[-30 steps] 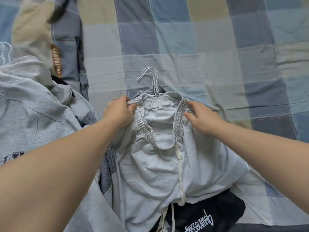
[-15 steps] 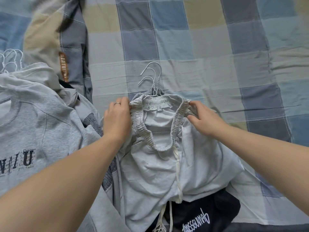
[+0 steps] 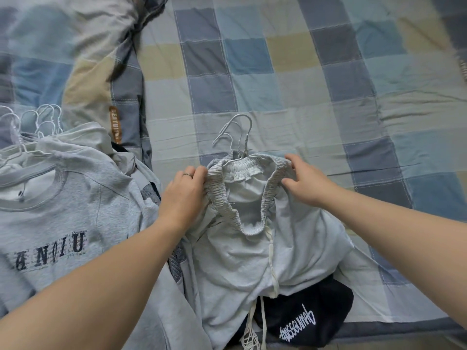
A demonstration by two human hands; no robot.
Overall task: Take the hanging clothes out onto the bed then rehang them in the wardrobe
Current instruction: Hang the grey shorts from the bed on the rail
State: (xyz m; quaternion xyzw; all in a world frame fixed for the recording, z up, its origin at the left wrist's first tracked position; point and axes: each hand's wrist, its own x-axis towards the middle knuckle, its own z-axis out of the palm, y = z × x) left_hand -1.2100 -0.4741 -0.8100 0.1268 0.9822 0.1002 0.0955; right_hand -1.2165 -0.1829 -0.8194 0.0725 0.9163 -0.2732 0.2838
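Note:
Pale grey drawstring shorts (image 3: 252,253) lie on the checked bed, their elastic waistband (image 3: 222,198) gaping open toward me. White wire hangers (image 3: 240,137) stick out from behind the waistband. My left hand (image 3: 184,193), with a ring on one finger, grips the waistband's left side. My right hand (image 3: 305,178) holds its right side, thumb under the elastic edge. A dark garment with white lettering (image 3: 303,322) lies under the shorts near the bed's edge.
A grey sweatshirt with dark lettering (image 3: 58,218) tops a pile of clothes at the left, with several white hanger hooks (image 3: 35,122) above it. A checked pillow or duvet fold (image 3: 83,59) lies at the far left. The checked bedsheet (image 3: 303,84) stretches beyond.
Both hands have kept their hold on the waistband and spread it a little wider. My view has shifted, bringing more of the left pile and its hangers into sight.

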